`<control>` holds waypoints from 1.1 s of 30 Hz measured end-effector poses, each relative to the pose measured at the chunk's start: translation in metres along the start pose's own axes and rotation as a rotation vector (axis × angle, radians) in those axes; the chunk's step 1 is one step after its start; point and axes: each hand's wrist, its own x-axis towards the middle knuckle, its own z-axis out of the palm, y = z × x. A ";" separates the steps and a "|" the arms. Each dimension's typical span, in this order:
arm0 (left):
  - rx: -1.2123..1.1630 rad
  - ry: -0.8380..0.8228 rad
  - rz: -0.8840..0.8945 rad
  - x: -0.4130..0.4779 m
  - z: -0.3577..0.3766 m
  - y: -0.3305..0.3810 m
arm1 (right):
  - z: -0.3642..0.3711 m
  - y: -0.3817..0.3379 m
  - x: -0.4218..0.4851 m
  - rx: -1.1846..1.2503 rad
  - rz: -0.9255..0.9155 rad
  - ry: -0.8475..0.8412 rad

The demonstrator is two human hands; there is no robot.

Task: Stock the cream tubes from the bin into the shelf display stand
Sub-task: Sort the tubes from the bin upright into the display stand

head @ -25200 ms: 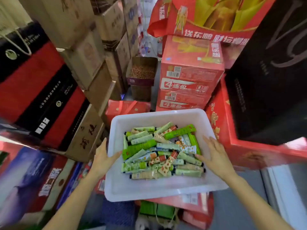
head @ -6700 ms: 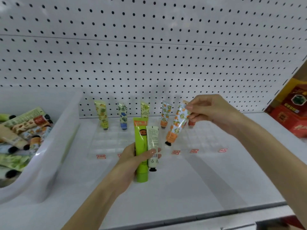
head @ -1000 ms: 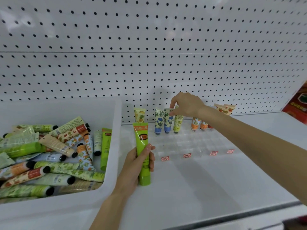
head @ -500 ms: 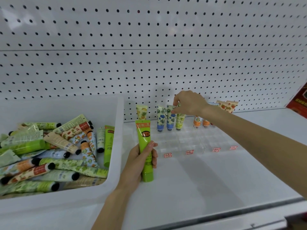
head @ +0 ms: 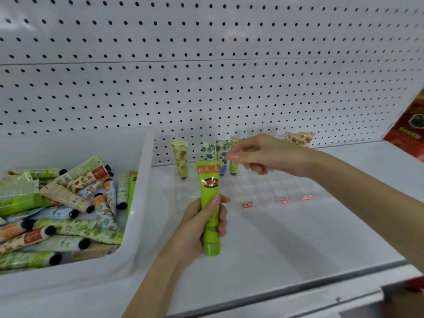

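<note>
- A person's left hand [head: 202, 226] is gripping a bright green cream tube [head: 210, 203] upright, cap down, over the white shelf [head: 298, 237]. The fingers are curling round its lower half and the thumb is pressing on its front.
- The tube's crimped top is showing an orange band of pale characters, too blurred to read, above a red-and-orange oval emblem.
- The right hand [head: 268, 154] is hovering over the clear display stand [head: 263, 187]. Its fingers are loosely curled, with forefinger and thumb drawn close and nothing visible between them. Whether they are touching the tube behind cannot be told.
- Patterned tubes [head: 181, 159] are standing cap down along the stand's back row, against the pegboard [head: 206, 88].
- Small red tags [head: 246, 204] are lining the stand's front edge, their print too small to read.
- More cream tubes [head: 68, 203] are lying heaped in the white bin [head: 137, 180] at left.
- A red box [head: 410, 134] with illegible yellow lettering is sitting at the far right.
</note>
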 end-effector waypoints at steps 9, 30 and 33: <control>0.060 -0.210 -0.042 0.033 0.092 -0.016 | -0.037 0.052 -0.054 0.251 0.052 0.052; 1.774 0.079 0.335 0.112 0.141 -0.092 | -0.199 0.165 -0.054 0.257 -0.168 0.527; 1.909 0.119 0.293 0.115 0.142 -0.101 | -0.200 0.176 -0.035 0.233 -0.181 0.558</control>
